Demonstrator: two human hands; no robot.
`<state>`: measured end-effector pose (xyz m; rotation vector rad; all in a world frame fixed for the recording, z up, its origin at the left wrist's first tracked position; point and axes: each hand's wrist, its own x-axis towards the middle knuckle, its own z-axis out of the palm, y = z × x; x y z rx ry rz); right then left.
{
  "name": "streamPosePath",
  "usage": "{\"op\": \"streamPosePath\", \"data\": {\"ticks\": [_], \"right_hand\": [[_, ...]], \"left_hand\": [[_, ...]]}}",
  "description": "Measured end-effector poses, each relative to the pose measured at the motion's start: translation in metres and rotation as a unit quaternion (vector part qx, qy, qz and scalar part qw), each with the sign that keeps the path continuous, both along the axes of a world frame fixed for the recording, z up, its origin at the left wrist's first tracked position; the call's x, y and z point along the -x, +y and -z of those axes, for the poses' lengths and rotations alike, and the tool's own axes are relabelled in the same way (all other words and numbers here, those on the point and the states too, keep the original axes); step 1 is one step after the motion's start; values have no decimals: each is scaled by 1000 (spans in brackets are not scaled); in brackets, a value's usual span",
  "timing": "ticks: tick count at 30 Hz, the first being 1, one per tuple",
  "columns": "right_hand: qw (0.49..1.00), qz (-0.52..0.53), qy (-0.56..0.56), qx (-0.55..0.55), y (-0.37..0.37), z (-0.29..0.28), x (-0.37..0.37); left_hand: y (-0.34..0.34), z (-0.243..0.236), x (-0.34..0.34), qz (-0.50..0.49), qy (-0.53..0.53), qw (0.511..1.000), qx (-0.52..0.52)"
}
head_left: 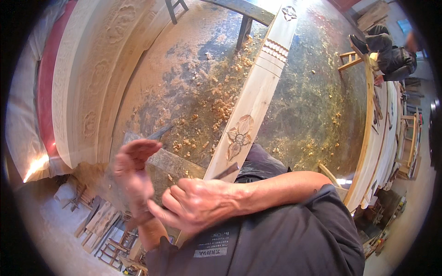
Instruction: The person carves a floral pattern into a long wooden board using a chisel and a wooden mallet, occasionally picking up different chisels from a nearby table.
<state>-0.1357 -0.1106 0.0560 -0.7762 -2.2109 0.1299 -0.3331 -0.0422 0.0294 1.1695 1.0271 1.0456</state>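
Observation:
My left hand [138, 170] is raised left of the carved board, fingers stretched together and slightly bent, palm empty. My right hand [193, 202] crosses to it, fingers curled and touching near my left wrist; a dark flat-bladed tool [227, 170], apparently in its grip, sticks out over the board. That long pale board [255, 92] runs away from me, with a carved flower [239, 135] near me, a banded pattern [275, 49] farther up and a smaller motif [288, 13] at the far end.
Large carved panels [92, 83] lean at the left. A dark wooden trestle [244, 30] stands ahead; shavings [216, 110] litter the floor. At the right, another person [386, 50] sits by a stool [347, 60] and long boards [377, 138]. Timber pieces [96, 221] lie lower left.

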Motion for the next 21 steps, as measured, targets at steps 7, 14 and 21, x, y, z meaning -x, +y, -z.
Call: {"op": "streamPosePath", "data": {"ticks": [7,14,21], "right_hand": [[997,4,48,67,35,20,21],[992,17,43,118,34,33,15],[986,-4,54,159,35,37,15]], "left_hand": [[21,-39,64,71,-218,970,84],[25,-40,81,135,-94,986,34],[29,-46,73,134,-51,989,18]]}}
